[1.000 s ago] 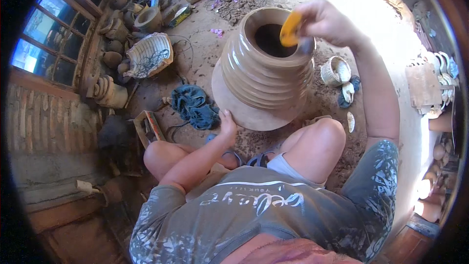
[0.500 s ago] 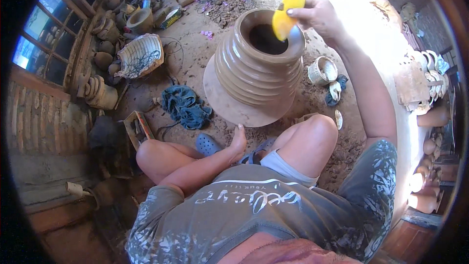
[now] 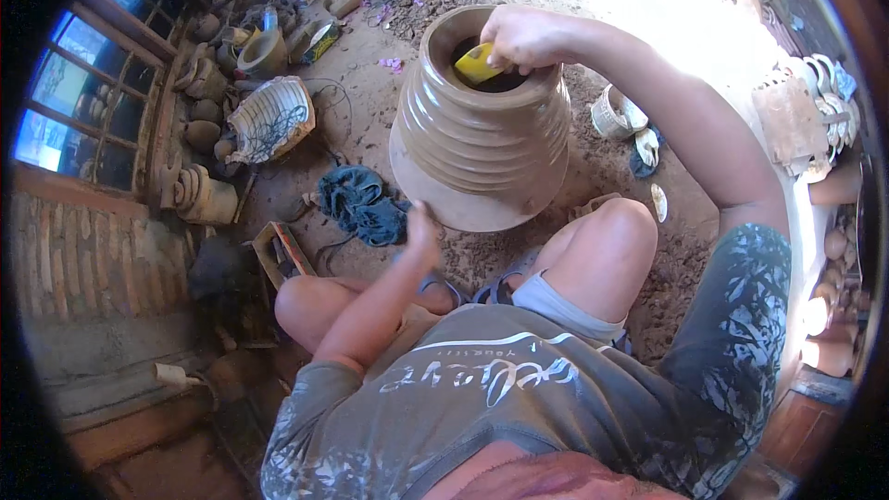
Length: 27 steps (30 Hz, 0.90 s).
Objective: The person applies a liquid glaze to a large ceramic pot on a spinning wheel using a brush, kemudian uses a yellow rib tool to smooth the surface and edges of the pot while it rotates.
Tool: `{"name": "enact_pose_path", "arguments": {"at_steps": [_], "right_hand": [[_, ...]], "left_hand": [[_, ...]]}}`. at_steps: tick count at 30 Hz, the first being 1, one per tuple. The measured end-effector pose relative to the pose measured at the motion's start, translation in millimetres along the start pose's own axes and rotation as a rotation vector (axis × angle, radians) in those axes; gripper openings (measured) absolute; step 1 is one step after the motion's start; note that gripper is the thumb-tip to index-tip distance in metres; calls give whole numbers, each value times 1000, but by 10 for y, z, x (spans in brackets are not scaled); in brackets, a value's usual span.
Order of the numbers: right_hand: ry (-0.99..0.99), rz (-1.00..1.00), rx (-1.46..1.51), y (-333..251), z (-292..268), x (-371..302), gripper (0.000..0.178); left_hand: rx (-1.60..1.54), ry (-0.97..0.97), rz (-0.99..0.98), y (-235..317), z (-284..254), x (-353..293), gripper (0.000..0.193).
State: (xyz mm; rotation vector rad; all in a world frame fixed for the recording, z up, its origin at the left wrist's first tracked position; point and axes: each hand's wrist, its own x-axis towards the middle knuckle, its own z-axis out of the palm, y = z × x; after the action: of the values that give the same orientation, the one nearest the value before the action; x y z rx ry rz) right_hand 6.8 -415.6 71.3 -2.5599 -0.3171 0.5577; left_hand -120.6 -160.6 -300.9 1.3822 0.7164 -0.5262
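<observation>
A tall, wet clay pot [image 3: 477,143] with ridged walls and a wide mouth stands on a round potter's wheel [image 3: 454,213] before me. My right hand [image 3: 523,37] reaches over its rim, closed on a yellow potter's rib [image 3: 476,65]. The rib dips into the pot's mouth, and its lower part meets the dark inside; whether it touches the inner wall I cannot tell. My left hand [image 3: 423,239] is by the wheel's near left edge, fingers stretched upward and nothing seen in them. It is slightly blurred.
A dark blue cloth [image 3: 361,206] lies left of the wheel, near an open box [image 3: 282,255]. On the right stand a small pale bucket [image 3: 616,113] and a rag [image 3: 645,150]. A ribbed tray [image 3: 271,120] and several pots line the left wall. Wet clay litters the floor.
My right hand has moved left and down, bringing the yellow rib from above the rim into the pot's mouth. My left hand has shifted left along the wheel's edge. The view has turned slightly.
</observation>
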Motion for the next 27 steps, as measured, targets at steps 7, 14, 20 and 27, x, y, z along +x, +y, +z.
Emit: {"name": "enact_pose_path", "arguments": {"at_steps": [7,14,20,27], "right_hand": [[-88,-13,144,-96,55,93,27],[-102,-51,188,-7,129,166,26],[-107,-101,171,-44,100,276,25],[-86,-86,150,-45,52,240,28]], "left_hand": [[159,-204,-275,-529,389,-629,75],[-238,-107,98,416,-57,73,70],[-106,-31,-15,-138,193,-549,74],[-120,22,52,56,1,18,69]]}}
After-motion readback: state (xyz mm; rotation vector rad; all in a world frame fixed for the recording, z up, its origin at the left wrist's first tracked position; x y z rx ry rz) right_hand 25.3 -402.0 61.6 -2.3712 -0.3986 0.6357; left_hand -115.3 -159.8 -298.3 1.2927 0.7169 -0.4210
